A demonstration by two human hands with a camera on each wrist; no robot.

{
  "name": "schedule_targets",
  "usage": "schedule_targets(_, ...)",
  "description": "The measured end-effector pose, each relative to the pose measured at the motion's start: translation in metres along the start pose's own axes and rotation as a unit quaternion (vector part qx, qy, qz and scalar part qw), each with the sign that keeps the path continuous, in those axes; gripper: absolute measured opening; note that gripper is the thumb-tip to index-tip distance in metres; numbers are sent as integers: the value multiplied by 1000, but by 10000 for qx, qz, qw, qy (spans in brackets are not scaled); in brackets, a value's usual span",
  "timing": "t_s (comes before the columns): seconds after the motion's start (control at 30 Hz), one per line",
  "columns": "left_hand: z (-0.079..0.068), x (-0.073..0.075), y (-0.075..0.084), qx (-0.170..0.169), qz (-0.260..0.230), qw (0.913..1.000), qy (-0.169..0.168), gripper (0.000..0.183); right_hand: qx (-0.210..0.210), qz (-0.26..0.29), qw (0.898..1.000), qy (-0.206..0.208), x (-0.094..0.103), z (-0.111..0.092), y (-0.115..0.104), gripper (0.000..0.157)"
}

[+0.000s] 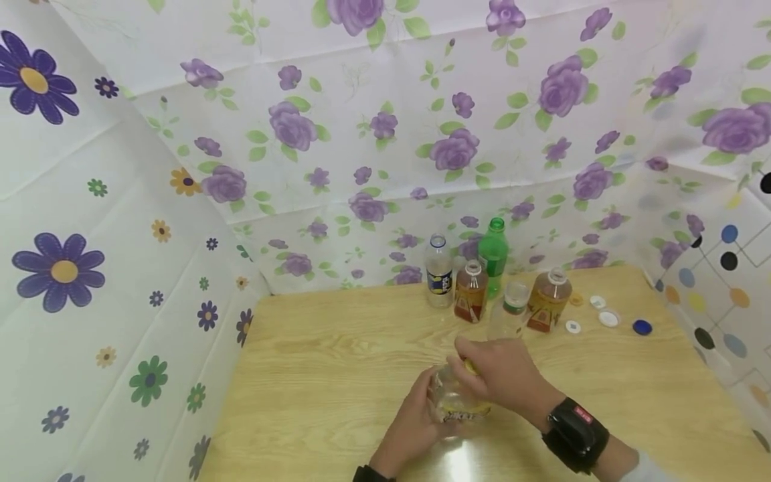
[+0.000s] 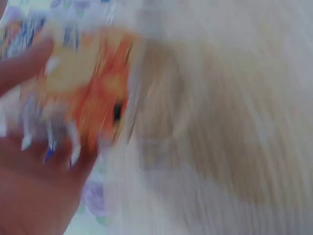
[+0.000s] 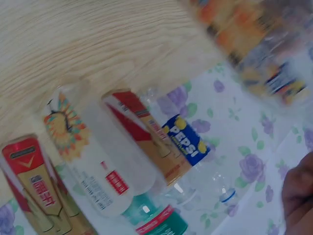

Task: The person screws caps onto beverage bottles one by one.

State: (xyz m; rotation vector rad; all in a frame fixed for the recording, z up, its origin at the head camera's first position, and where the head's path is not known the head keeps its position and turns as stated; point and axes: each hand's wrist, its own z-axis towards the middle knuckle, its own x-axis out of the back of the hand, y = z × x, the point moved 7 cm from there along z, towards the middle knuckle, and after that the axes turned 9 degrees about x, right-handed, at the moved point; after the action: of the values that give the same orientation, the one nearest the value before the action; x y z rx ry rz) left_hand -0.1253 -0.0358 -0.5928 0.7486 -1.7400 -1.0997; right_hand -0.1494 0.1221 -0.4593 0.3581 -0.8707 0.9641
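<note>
A clear plastic bottle [image 1: 448, 391] with an orange-and-yellow label stands near the front of the table. My left hand [image 1: 417, 418] grips its side, fingers wrapped round the body. From above, my right hand [image 1: 504, 372] pinches the yellow cap [image 1: 470, 367] at the bottle's top, mostly covered by the fingers. The bottle's label [image 2: 93, 83] is motion-blurred in the left wrist view, with the left thumb lying across it. In the right wrist view, only part of the right hand [image 3: 299, 196] shows at the edge.
Behind the hands stand a Pepsi bottle [image 1: 439, 278], a green bottle [image 1: 494, 258], two brown-labelled bottles [image 1: 471, 294] and a clear bottle [image 1: 504, 325] with a green neck band. To their right lie white caps [image 1: 609, 318], a yellow cap [image 1: 576, 298] and a blue cap [image 1: 642, 327]. Flowered sheets enclose the table.
</note>
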Motion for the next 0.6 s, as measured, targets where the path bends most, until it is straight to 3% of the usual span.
schedule_targets(0.13, 1, -2, -5, -289, 2, 9971, -703, 92, 893, 673, 9937, 55, 1, -4, -10, 28)
schedule_targets(0.23, 2, -7, -6, -534, -159, 9935, -993, 91, 1118, 709, 9908, 293, 1, -4, -14, 30)
schedule_targets(0.37, 4, -16, -4, -512, -489, 9917, -1078, 90, 491, 343, 9974, 398, -3, 0, -14, 26)
schedule_targets(0.5, 2, -18, -3, -193, -547, 9948, -841, 90, -368, 4, 9990, 267, -4, 4, -12, 22)
schedule_targets(0.6, 1, -17, -4, 68, -502, 9960, -740, 94, -696, -133, 9974, 98, -4, 8, -11, 21)
